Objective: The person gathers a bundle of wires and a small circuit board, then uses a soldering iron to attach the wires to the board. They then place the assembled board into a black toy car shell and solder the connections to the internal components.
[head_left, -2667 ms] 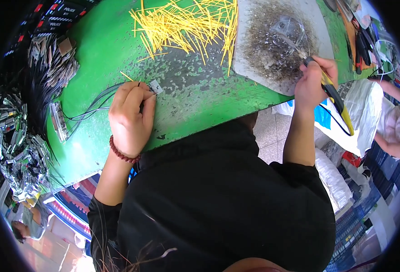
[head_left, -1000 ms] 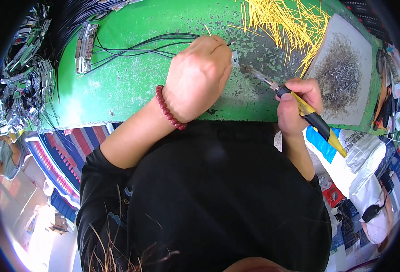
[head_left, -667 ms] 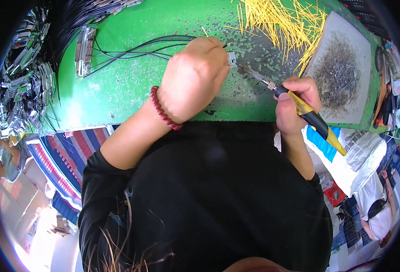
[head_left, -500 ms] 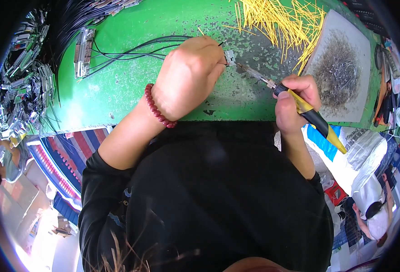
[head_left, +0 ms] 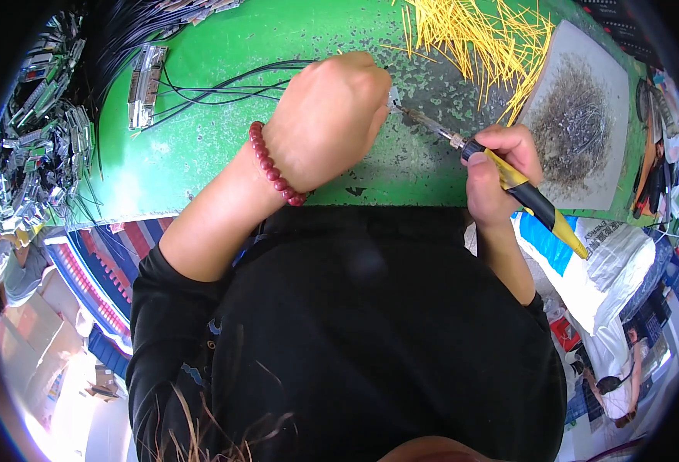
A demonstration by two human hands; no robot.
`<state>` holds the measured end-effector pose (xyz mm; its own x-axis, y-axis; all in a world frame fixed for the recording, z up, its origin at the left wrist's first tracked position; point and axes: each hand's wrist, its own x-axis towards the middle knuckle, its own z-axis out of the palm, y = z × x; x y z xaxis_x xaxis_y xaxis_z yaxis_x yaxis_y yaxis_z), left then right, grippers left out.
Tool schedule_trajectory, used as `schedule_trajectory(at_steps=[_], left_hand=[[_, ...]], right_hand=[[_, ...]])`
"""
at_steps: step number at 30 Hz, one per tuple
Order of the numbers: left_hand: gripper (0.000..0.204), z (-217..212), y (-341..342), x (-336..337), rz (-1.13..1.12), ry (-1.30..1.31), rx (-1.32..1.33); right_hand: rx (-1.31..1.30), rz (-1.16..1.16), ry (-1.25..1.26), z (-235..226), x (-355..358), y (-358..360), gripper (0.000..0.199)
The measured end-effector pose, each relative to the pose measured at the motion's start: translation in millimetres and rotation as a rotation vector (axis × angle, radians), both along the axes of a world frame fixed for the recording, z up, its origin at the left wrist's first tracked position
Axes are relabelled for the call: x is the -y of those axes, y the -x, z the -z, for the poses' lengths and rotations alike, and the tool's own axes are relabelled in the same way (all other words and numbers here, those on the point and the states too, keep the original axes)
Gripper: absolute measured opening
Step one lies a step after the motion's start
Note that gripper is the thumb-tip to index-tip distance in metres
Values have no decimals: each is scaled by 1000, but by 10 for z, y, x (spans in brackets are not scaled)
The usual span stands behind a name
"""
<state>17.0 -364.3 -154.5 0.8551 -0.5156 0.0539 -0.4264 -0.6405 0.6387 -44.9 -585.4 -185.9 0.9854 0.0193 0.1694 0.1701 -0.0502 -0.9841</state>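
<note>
My right hand (head_left: 501,171) grips a yellow-and-black soldering iron (head_left: 526,192). The iron's thin tip points left and touches or almost touches a small silvery metal part (head_left: 393,95). Closed around that part is my left hand (head_left: 330,115), its back turned up and its fingertips hidden beneath. Several thin black wires (head_left: 239,81) run from the left into this hand. Their other ends reach a clear-and-metal connector-like piece (head_left: 145,86) lying on the green tabletop (head_left: 201,165).
Loose yellow wires or sticks (head_left: 482,38) lie at the far right of the table. Beside them rests a grey board (head_left: 578,115) with dark residue. Similar metal pieces (head_left: 43,146) pile up at the left, near bundled black wires (head_left: 128,42). Hand tools (head_left: 651,169) line the right edge.
My left hand has turned and shifted slightly right, covering more of the small metal part. The iron's tip has moved a little to the left with it.
</note>
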Motion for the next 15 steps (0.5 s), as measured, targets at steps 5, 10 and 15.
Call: schedule_trajectory(at_steps=[5,10,15], left_hand=[[8,4,-3,11,-13,18,0],[8,18,-18,13,-28,19,8],[8,27,1,19,-37,17,0]], right_hand=[[-14,23,-48,35,-8,6,23],[-45,29,-38,17,-17,-9,24],[-59,-5,-7,-29,-32,-9,22]])
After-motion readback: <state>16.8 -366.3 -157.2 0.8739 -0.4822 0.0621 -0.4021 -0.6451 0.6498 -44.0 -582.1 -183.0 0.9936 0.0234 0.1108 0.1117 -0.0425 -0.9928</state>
